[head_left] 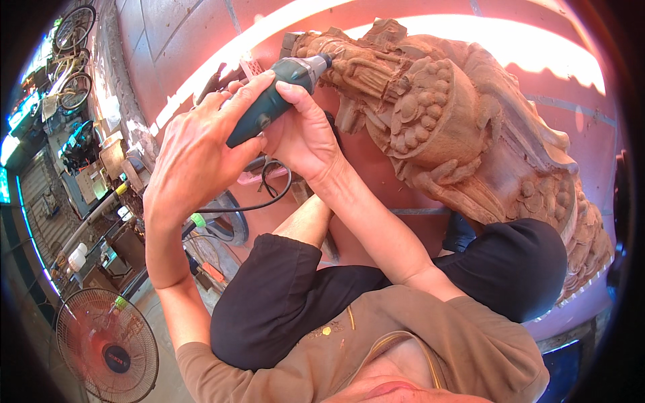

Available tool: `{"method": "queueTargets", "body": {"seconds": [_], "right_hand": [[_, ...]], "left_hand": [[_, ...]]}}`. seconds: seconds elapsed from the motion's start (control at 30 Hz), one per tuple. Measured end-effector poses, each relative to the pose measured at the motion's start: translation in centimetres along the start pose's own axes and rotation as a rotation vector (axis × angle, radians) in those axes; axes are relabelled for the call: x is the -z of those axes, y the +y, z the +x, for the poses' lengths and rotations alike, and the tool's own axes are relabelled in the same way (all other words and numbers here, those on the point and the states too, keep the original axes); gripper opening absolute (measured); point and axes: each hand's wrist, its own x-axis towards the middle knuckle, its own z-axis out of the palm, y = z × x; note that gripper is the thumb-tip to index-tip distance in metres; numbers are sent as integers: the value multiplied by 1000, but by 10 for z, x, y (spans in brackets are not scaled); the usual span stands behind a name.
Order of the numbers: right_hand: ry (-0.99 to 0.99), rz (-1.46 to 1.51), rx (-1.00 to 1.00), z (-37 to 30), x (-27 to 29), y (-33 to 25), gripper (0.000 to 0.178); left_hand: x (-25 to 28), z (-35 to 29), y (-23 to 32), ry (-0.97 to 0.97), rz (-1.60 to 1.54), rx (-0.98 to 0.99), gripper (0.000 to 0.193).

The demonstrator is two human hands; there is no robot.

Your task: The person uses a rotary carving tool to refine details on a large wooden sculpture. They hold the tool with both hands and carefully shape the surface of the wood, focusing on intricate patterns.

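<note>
A dark green die grinder (269,109) with a grey metal nose is held between both my hands, tilted with its nose up and to the right. My left hand (191,148) wraps it from the left, fingers stretched along the top of its body. From below and the right, my right hand (302,131) grips it, thumb pressed near the front of the green housing. The nose is close to the far end of a large brown wood carving (437,114), which lies on its side. Whether a bit touches the wood cannot be made out.
A black cable (272,196) loops below my hands. Reddish floor tiles (185,30) lie around the carving, partly in bright sun. A standing fan (107,339) is at lower left. Tools and clutter line the left side, with bicycles (72,32) farther off. My bent legs are close to the carving.
</note>
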Motion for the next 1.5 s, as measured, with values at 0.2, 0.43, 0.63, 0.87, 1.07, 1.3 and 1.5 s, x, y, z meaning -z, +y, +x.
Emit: {"method": "queueTargets", "body": {"seconds": [0.2,0.43,0.63,0.87,1.07,1.3,1.5], "right_hand": [[-14,28,-12,3,3,-2,47],[-19,51,-36,4,5,0,43],[-29,29,-51,0,6,2,39],[37,67,-31,-4,5,11,39],[38,80,-71,-6,6,14,36],[13,60,-50,-6,4,13,33],[12,75,-42,-5,5,13,34]], "left_hand": [[3,4,2,-51,-29,50,72],[0,0,-1,-34,-20,49,74],[1,-5,-1,-47,-28,55,75],[2,-13,2,-62,-1,78,75],[0,-18,-1,-71,-31,78,75],[-1,-18,0,-50,-31,79,76],[-2,-18,-1,-47,-27,77,76]]}}
